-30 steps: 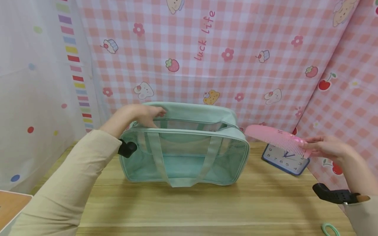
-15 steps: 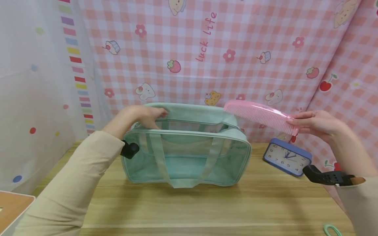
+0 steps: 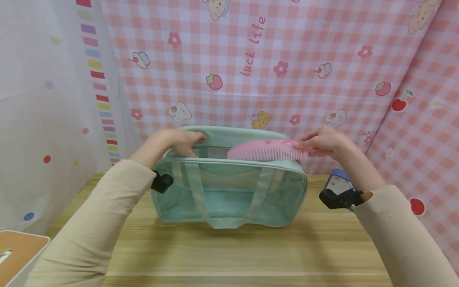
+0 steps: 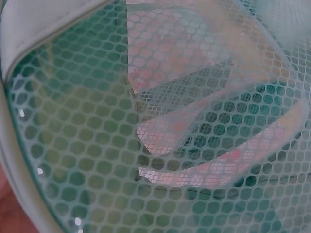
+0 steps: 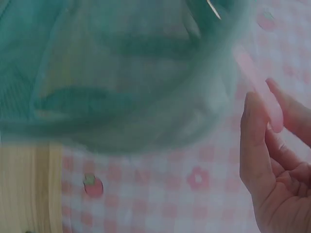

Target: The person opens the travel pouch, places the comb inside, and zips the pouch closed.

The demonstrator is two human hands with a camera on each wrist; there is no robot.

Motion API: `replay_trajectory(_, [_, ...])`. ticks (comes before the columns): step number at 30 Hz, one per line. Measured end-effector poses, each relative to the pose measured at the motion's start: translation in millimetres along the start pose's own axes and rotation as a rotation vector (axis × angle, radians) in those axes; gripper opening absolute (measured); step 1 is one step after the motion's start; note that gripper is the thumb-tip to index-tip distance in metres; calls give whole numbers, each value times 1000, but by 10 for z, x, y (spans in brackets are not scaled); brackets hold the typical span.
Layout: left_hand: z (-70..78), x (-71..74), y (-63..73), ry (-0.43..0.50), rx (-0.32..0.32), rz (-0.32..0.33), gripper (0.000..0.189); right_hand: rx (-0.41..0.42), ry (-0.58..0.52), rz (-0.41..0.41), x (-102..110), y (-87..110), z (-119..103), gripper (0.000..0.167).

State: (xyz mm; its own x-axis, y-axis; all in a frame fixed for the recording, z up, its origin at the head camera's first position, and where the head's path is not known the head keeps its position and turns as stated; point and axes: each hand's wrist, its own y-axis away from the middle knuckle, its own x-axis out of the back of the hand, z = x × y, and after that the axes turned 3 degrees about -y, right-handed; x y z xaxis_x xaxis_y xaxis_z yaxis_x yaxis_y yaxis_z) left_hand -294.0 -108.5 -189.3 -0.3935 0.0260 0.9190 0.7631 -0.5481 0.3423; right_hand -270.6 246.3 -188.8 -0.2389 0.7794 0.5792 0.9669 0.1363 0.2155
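A pink comb (image 3: 267, 150) with fine teeth lies over the open top of a mint-green see-through bag (image 3: 226, 222), teeth down. My right hand (image 3: 320, 142) pinches the comb's right end between thumb and fingers; in the right wrist view that hand (image 5: 277, 165) holds the comb (image 5: 260, 92) beside the blurred bag (image 5: 131, 131). At the bag's top left, my left hand (image 3: 179, 141) rests in the opening, thumb and fingers spread apart between the front and back rims. Mesh of the bag (image 4: 170, 141) fills the left wrist view.
A blue clock (image 3: 337, 181) stands right of the bag, partly behind my right forearm. Orange-brown board with a white edge (image 3: 21, 249) shows at lower left. The bag stands on a wooden table (image 3: 244, 255) before a pink checked cloth (image 3: 229, 56).
My right hand has carried the comb up and left from near the clock to above the bag's opening. The left hand keeps its place at the bag.
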Motion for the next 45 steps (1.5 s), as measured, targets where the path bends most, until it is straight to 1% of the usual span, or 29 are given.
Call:
replay_trajectory(3, [-1,1,-8,-2,2,-4,69,-16,-14,-9,-191,-104,-101,54])
replay_trajectory(5, [-1,0,-11,-3,1,-6,68,-15,0,-11,-305,-165,-153,50])
replay_trajectory(10, [-7,-8,-21,-1,-2,-7,68,22,72,-29,-532,-281,-241,38])
replay_trajectory(14, [-11,-5,-15,1,-2,-4,69,53,81,-67,-657,-324,-281,33])
replay_trajectory(19, [2,-1,-11,9,-5,-16,68,97,263,-64,-710,-288,-267,29])
replay_trajectory(21, [5,-3,-5,9,-3,-19,68,113,300,-53,-712,-260,-267,29])
replay_trajectory(27, [-10,-7,11,15,-9,-11,68,148,256,-20,-711,-192,-307,30])
replay_trajectory(29, [-20,-18,15,16,-19,7,67,154,226,-14,-727,-182,-315,30])
replay_trajectory(30, [-22,-28,19,19,-25,22,66,152,203,-15,-738,-177,-319,31])
replay_trajectory(32, [-36,-58,43,26,-34,80,64,148,145,-18,-767,-177,-344,32])
replay_trajectory(36, [-94,-162,81,79,-57,244,62,128,49,-32,-827,-182,-400,35])
replay_trajectory(39, [-161,-241,133,144,-71,366,58,127,33,-42,-880,-187,-457,37])
replay_trajectory(41, [-201,-299,186,195,-86,447,55,130,42,-45,-916,-191,-500,39])
replay_trajectory(45, [-245,-464,311,289,-106,608,52,150,68,-59,-989,-184,-597,42])
